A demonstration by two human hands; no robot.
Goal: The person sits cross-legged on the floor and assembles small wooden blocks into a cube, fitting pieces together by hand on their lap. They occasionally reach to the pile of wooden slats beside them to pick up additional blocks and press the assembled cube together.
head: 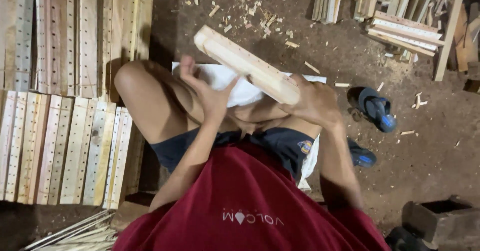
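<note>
Dirt floor [350,181] below; right hand [315,103] clamps the pale drilled wooden slat [245,66], pointing toward 10 o'clock; left hand [205,88] spread beside it.

Stacked drilled slats [75,151] wall off my left; the dirt floor [430,131] to my right lies open past the sandal [378,109].

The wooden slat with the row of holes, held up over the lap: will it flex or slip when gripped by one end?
The wooden slat looks thick and straight, so probably stiff. The right hand alone holds its near end up, suggesting it is fairly light. Its bare, unfinished surface probably grips well. The left hand is open beside it.
</note>
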